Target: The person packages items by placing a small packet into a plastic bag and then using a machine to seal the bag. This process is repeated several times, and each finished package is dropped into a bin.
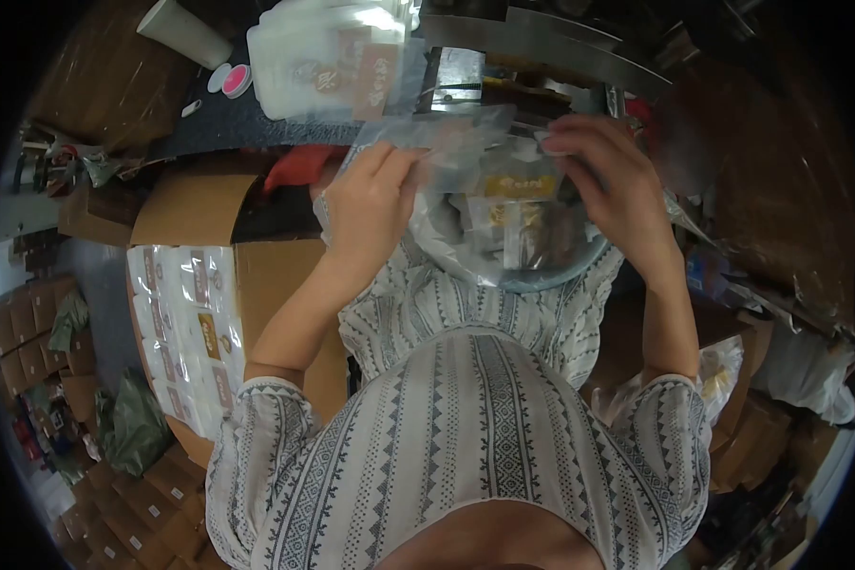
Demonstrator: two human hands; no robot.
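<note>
My left hand (375, 195) pinches the edge of a clear plastic bag (465, 133), thumb and fingers pressed together. To the right my right hand (613, 176) is curled, its fingertips closed on a small pale piece at the far rim of the basin; blur hides what it is. Between and below the hands, a round basin (551, 275) lined with clear plastic rests at my lap. It holds small clear packets with gold labels (521, 187). Beyond my left hand lies a stack of translucent bags with brown labels (328, 71).
An open carton (185, 204) of packed labelled pouches (190, 328) stands at the left. On the dark work surface (247, 128) are a white cup (185, 33) and a pink round tin (237, 81). Metal machinery (541, 38) stands at the back.
</note>
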